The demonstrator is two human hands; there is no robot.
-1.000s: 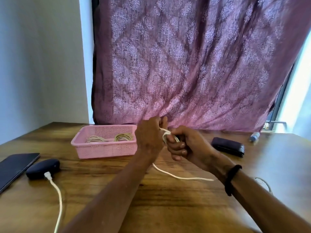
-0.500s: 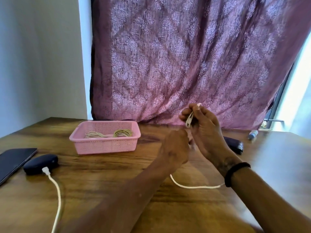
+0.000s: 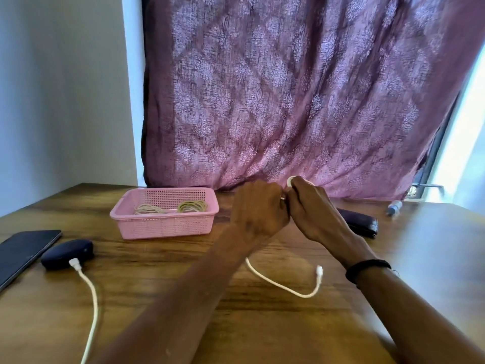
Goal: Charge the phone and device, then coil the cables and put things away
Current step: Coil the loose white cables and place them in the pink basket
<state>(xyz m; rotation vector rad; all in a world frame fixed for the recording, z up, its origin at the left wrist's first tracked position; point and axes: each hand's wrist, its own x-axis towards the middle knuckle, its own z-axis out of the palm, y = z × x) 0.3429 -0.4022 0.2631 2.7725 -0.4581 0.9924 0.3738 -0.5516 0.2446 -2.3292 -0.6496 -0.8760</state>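
Note:
My left hand (image 3: 258, 208) and my right hand (image 3: 309, 208) meet above the table's middle, both curled round a coil of white cable (image 3: 290, 181). Only a loop of the coil shows above the fingers. The cable's loose tail (image 3: 283, 285) hangs below the hands and ends in a white plug (image 3: 319, 271) just above the table. At the left a dark oval device (image 3: 67, 253) lies with a second white cable (image 3: 91, 306) plugged into it. A dark phone (image 3: 23, 252) lies flat beside the device.
A pink basket (image 3: 164, 224) holding two bundles of rubber bands stands at the back left of the wooden table (image 3: 262, 324). A dark wallet (image 3: 360, 223) lies behind my right wrist. A small marker (image 3: 393, 207) sits at the far right, under the curtain.
The hands dropped from a raised position and came together. More cable went into the coil: the tail on the table got shorter and its plug end came into view.

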